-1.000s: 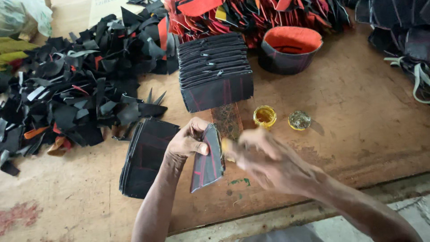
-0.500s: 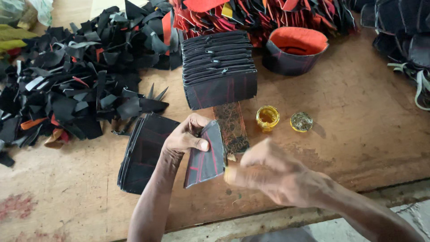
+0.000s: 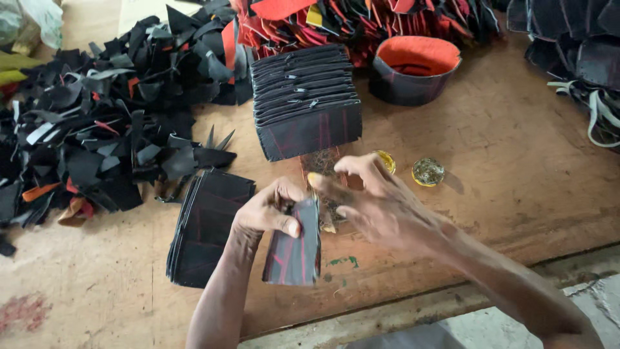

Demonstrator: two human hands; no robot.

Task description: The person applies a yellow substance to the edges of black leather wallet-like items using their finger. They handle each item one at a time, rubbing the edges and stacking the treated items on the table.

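I see the flat dark rectangular panel with red streaks (image 3: 294, 249) held upright above the worn wooden surface (image 3: 516, 168), pinched at its top edge in my left hand (image 3: 268, 210), that grip clamped on it. I judge it light, thin and floppy, best held by an edge. My right hand (image 3: 381, 207) hovers just beside it, fingers spread, holding nothing. A stack of similar dark panels (image 3: 210, 226) lies to the left.

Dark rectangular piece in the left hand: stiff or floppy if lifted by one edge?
Likely semi-stiff: the dark piece hangs flat from the left hand without drooping. Probably light, since a thumb pinch carries it. Its matte surface suggests little slip.
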